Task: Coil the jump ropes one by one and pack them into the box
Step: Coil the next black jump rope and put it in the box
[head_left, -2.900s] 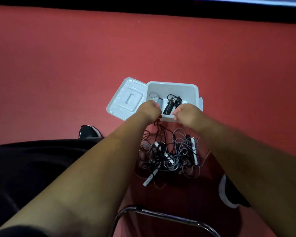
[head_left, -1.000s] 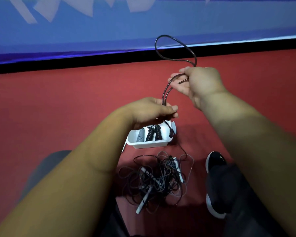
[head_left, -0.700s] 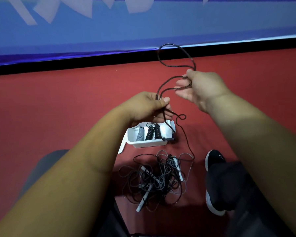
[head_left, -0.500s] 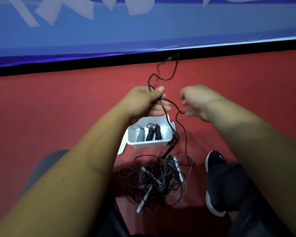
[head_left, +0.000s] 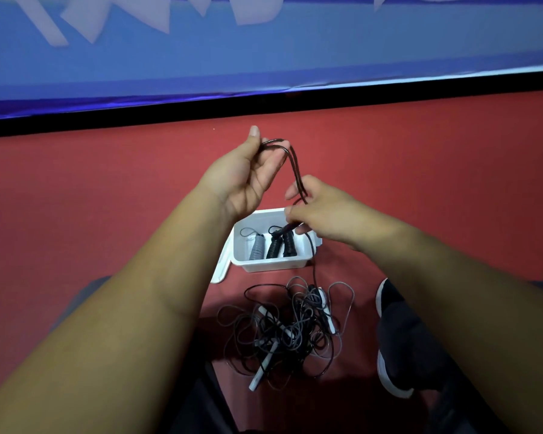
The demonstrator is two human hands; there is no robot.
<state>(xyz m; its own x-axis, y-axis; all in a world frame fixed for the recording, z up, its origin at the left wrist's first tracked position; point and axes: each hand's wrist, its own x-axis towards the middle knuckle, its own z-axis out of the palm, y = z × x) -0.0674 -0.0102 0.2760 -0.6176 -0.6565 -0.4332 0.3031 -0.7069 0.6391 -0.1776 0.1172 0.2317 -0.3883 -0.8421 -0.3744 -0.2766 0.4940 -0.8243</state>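
Note:
A thin black jump rope point(head_left: 295, 170) runs in loops between my hands above the white box point(head_left: 275, 264). My left hand point(head_left: 248, 177) is raised, palm showing, and holds the top of the loops between thumb and fingers. My right hand point(head_left: 323, 211) is lower and pinches the strands just over the box; one strand hangs from it down to the tangled pile of ropes point(head_left: 286, 327) on the red floor. Three coiled ropes point(head_left: 271, 245), one grey and two black, lie inside the box.
The box's white lid point(head_left: 221, 267) hangs open at its left side. My black shoe point(head_left: 389, 311) sits right of the pile, my dark-trousered legs at both lower sides. A black strip and blue banner point(head_left: 264, 57) bound the floor ahead.
My left hand has risen with the loops' top. My right hand took hold of the strands again, lower, over the box. The loose upper loop has been gathered in.

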